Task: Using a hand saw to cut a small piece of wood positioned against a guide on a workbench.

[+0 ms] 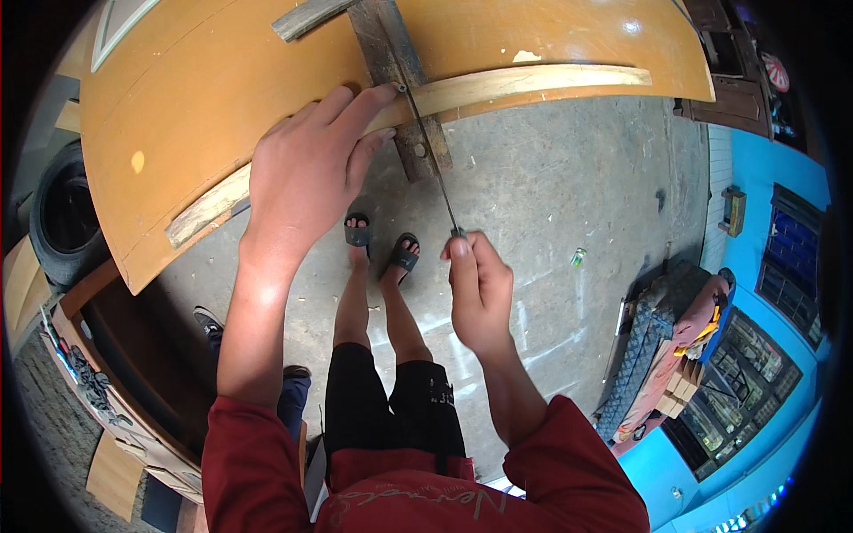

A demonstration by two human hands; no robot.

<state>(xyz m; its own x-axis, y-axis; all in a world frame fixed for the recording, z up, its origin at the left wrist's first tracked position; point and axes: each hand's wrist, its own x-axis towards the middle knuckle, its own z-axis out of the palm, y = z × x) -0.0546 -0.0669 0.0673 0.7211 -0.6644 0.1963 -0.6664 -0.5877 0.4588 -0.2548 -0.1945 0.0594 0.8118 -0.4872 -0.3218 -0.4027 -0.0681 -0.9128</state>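
My left hand (306,160) lies over a long pale wooden strip (524,83) along the table's near edge. Its index fingertip presses by a small round metal piece (402,87), and the thumb rests against a dark wooden board (384,44) that crosses under the strip and juts past the edge. Gripped in my right hand (480,289) is the end of a long, thin dark-bladed tool (433,160), seen edge-on. The blade runs away from me across the strip and over the board, beside my left fingertips. Its handle is mostly hidden by my fingers.
The orange-brown tabletop (204,98) has another wood piece (313,16) at its far side. A tyre (69,213) and a wooden cabinet (133,355) stand at the left. Folded padding and cloth (662,355) lie at the right, and another person's shoe (209,324) shows below left.
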